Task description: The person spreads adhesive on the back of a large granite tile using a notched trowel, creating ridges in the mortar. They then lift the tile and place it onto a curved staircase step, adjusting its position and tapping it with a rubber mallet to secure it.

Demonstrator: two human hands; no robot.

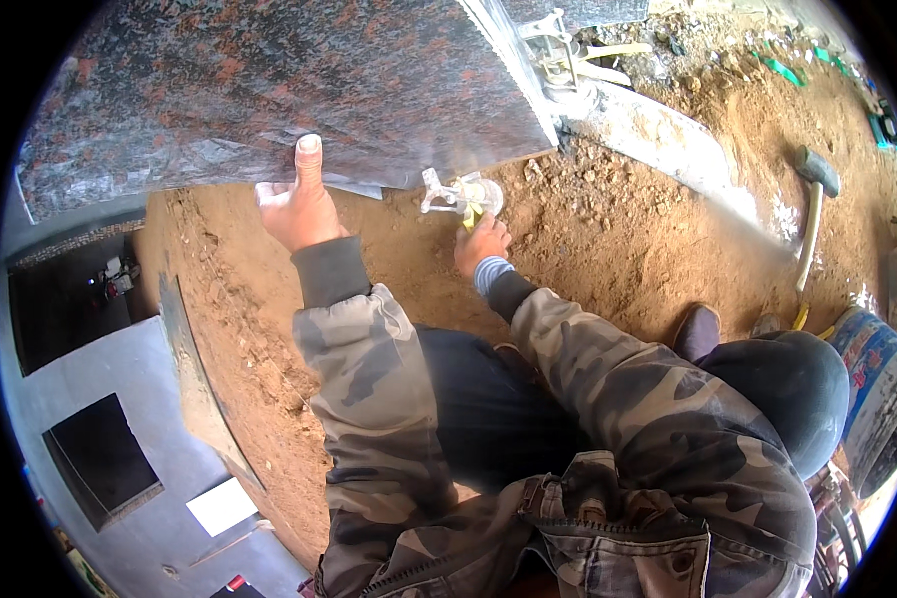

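Note:
A dark speckled stone slab [299, 90], black with reddish flecks, spans the top left. At its near edge is my left hand [307, 209], thumb stretched up on the slab's face and fingers curled under the edge, partly hidden. Just right of it, my right hand [483, 244] is closed round the yellow-green handle of a whitish, dust-covered clamp [453, 192]. That clamp is close to the slab's near edge; I cannot tell if it touches. A similar clamp [565, 68] with pale yellow handles sits at the slab's right edge.
Loose brown soil [608, 234] lies beneath and around me. A mallet [809, 234] with a wooden handle rests at the right, above a blue patterned bucket [872, 369]. A whitish dusty strip [658, 140] runs right from the slab. Grey wall panels [100, 369] with dark openings stand left.

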